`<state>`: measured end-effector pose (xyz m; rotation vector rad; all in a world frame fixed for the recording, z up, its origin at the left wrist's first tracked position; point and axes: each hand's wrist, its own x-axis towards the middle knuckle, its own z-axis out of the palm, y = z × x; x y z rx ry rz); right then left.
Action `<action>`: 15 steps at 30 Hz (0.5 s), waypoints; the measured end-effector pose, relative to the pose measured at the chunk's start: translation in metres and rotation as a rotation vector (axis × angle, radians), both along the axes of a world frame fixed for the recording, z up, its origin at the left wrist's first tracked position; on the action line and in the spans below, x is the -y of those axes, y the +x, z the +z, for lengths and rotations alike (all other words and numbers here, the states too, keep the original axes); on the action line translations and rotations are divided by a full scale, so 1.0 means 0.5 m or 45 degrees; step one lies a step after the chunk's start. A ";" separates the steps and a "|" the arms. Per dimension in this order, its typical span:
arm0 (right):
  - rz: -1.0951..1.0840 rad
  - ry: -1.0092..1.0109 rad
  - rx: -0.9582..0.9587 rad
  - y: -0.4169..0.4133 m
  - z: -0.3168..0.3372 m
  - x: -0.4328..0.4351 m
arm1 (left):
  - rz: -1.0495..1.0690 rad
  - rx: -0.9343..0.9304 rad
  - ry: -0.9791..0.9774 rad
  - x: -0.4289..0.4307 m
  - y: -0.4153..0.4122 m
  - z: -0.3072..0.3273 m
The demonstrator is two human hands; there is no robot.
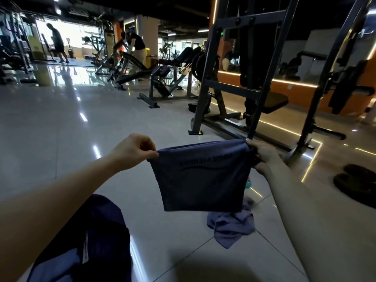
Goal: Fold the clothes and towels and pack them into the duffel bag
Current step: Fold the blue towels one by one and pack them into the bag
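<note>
Above the floor (61, 123), both hands pinch the towel's (200, 180) top corners.

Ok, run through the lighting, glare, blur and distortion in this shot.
Head view: dim hall, backlit by blown-out windows; lamp glare streaks the glossy pale tiled floor; the dark metal rack frame leans from wide-angle distortion; the folded purple towel pinched by the left hand and right hand is shaded, its print barely legible; the crumpled purple cloth below looks slightly blurred.

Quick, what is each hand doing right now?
Left hand: pinching the top left corner of the folded purple towel, held up in the air.
Right hand: gripping the towel's top right corner.
</note>
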<state>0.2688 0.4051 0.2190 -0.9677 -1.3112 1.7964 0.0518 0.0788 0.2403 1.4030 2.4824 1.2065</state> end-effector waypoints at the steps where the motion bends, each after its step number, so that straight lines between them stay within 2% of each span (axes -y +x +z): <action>1: 0.005 0.008 -0.005 -0.004 -0.006 0.001 | 0.000 -0.007 -0.009 0.002 -0.006 -0.005; 9: 0.037 -0.043 -0.004 -0.034 -0.049 0.013 | 0.033 -0.120 0.012 0.007 -0.039 -0.029; 15: 0.258 -0.195 -0.064 -0.040 -0.046 0.024 | 0.166 -0.173 -0.010 0.010 -0.055 -0.057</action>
